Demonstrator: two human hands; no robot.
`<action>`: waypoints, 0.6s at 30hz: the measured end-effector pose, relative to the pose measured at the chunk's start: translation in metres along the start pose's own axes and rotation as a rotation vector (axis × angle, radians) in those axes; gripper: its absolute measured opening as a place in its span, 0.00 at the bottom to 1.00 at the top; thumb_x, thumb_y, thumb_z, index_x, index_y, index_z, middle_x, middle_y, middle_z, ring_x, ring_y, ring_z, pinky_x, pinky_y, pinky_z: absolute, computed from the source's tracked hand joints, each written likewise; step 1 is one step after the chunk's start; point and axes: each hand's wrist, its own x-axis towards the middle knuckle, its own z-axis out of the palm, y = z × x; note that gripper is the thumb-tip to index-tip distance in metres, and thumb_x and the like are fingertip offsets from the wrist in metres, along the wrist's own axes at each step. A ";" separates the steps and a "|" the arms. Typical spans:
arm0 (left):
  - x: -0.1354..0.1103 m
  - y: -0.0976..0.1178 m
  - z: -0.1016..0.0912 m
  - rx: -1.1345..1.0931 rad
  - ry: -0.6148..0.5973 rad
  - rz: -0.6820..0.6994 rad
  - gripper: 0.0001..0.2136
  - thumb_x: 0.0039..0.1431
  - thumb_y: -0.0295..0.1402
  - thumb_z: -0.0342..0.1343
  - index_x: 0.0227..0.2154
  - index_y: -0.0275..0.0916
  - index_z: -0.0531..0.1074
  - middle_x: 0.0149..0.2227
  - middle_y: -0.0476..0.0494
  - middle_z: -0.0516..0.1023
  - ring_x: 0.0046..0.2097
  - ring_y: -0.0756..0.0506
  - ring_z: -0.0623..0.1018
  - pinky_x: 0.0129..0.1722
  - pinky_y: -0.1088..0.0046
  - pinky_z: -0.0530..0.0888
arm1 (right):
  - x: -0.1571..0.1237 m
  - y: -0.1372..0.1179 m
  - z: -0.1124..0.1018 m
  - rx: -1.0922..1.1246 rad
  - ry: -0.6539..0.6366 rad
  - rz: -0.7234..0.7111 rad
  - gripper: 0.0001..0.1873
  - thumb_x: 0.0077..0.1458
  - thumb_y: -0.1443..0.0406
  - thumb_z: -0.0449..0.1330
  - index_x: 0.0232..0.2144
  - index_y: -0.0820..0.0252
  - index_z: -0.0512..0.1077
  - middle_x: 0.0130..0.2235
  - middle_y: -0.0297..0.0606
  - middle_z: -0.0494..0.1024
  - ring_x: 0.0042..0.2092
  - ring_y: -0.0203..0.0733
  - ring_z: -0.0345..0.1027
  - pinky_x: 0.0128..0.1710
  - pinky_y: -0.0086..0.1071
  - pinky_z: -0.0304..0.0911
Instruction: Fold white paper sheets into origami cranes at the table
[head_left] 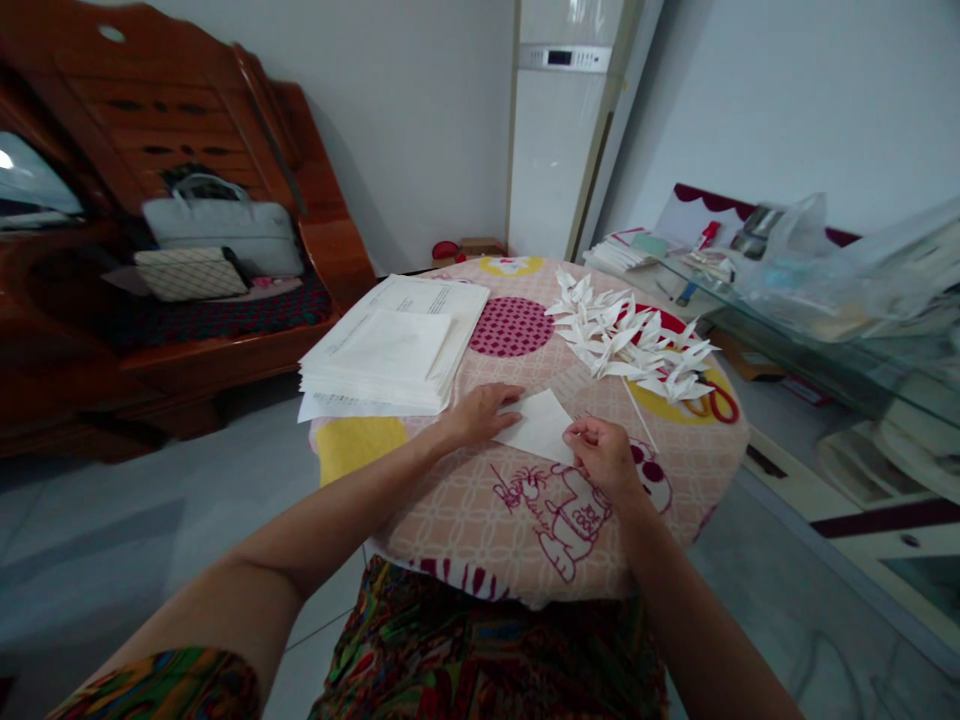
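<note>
A small sheet of white paper (537, 424) lies on the patterned tablecloth (480, 520) between my hands. My left hand (484, 411) rests flat at its left edge, fingers stretched out over the paper. At the paper's right corner, my right hand (602, 453) pinches the edge between thumb and fingertips. A thin white strip (640, 412) lies just beyond my right hand. Behind it sits a cluster of folded white paper cranes (622, 335). To the left is a thick stack of paper sheets (386, 350), some of them printed.
Red-handled scissors (721, 403) lie partly under the cranes at the table's right edge. A glass-topped cabinet (847, 370) with plastic bags (802, 245) stands close on the right. On the left is a wooden bench (187, 120) holding a pale handbag (225, 228).
</note>
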 end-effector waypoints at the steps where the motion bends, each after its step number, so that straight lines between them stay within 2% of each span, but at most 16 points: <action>1: 0.004 0.003 0.003 -0.005 0.000 -0.002 0.21 0.55 0.31 0.58 0.53 0.39 0.74 0.51 0.40 0.80 0.50 0.41 0.80 0.53 0.64 0.75 | -0.001 -0.001 0.000 0.008 0.001 0.011 0.12 0.44 0.55 0.60 0.25 0.58 0.71 0.15 0.28 0.67 0.15 0.33 0.55 0.16 0.28 0.50; 4: 0.013 0.008 0.009 -0.061 0.022 -0.038 0.20 0.55 0.31 0.58 0.52 0.37 0.75 0.48 0.37 0.81 0.46 0.40 0.80 0.50 0.62 0.75 | -0.001 -0.006 -0.001 -0.007 -0.002 0.024 0.11 0.44 0.56 0.59 0.24 0.58 0.71 0.15 0.28 0.67 0.15 0.33 0.55 0.16 0.27 0.50; 7: 0.014 0.011 0.009 -0.148 0.066 -0.082 0.20 0.55 0.29 0.57 0.51 0.37 0.76 0.46 0.38 0.82 0.43 0.41 0.80 0.48 0.64 0.75 | -0.001 -0.009 -0.001 -0.035 -0.016 0.021 0.10 0.44 0.57 0.58 0.24 0.57 0.70 0.15 0.28 0.67 0.15 0.32 0.55 0.16 0.27 0.49; 10: 0.013 0.013 0.007 -0.218 0.111 -0.119 0.25 0.50 0.28 0.60 0.54 0.37 0.75 0.43 0.41 0.82 0.40 0.44 0.79 0.43 0.68 0.74 | -0.002 -0.008 0.000 -0.047 -0.016 0.006 0.10 0.45 0.57 0.58 0.24 0.58 0.71 0.15 0.28 0.67 0.16 0.32 0.55 0.16 0.27 0.50; 12: 0.013 0.012 0.006 -0.272 0.123 -0.146 0.29 0.46 0.29 0.64 0.55 0.36 0.74 0.37 0.44 0.81 0.35 0.46 0.77 0.38 0.71 0.73 | -0.003 -0.005 0.000 -0.045 -0.016 -0.006 0.10 0.46 0.58 0.59 0.25 0.58 0.71 0.16 0.28 0.68 0.16 0.32 0.56 0.16 0.27 0.51; 13: 0.013 0.010 0.005 -0.306 0.111 -0.152 0.28 0.44 0.30 0.65 0.52 0.36 0.75 0.34 0.46 0.80 0.32 0.47 0.75 0.34 0.73 0.71 | -0.003 -0.003 0.000 -0.037 -0.014 -0.016 0.10 0.47 0.58 0.59 0.25 0.59 0.72 0.16 0.28 0.68 0.16 0.32 0.57 0.16 0.26 0.51; 15: 0.012 0.006 0.004 -0.382 0.051 -0.151 0.18 0.43 0.32 0.66 0.40 0.35 0.79 0.26 0.50 0.76 0.28 0.49 0.71 0.29 0.75 0.66 | -0.003 -0.001 -0.001 0.004 0.024 -0.043 0.11 0.48 0.57 0.60 0.27 0.60 0.73 0.16 0.29 0.69 0.16 0.33 0.58 0.17 0.27 0.53; 17: 0.011 0.004 0.002 -0.490 0.016 -0.168 0.09 0.46 0.35 0.64 0.27 0.34 0.77 0.21 0.52 0.70 0.25 0.51 0.67 0.25 0.77 0.61 | -0.002 0.000 -0.005 0.088 0.169 -0.077 0.14 0.49 0.55 0.62 0.30 0.61 0.74 0.18 0.30 0.71 0.18 0.34 0.61 0.18 0.27 0.57; 18: 0.010 0.004 0.000 -0.571 0.026 -0.192 0.10 0.47 0.37 0.64 0.24 0.34 0.75 0.21 0.52 0.69 0.24 0.52 0.66 0.24 0.77 0.60 | -0.001 0.000 -0.007 0.138 0.278 -0.097 0.16 0.50 0.53 0.62 0.31 0.61 0.74 0.19 0.31 0.72 0.19 0.35 0.64 0.19 0.28 0.59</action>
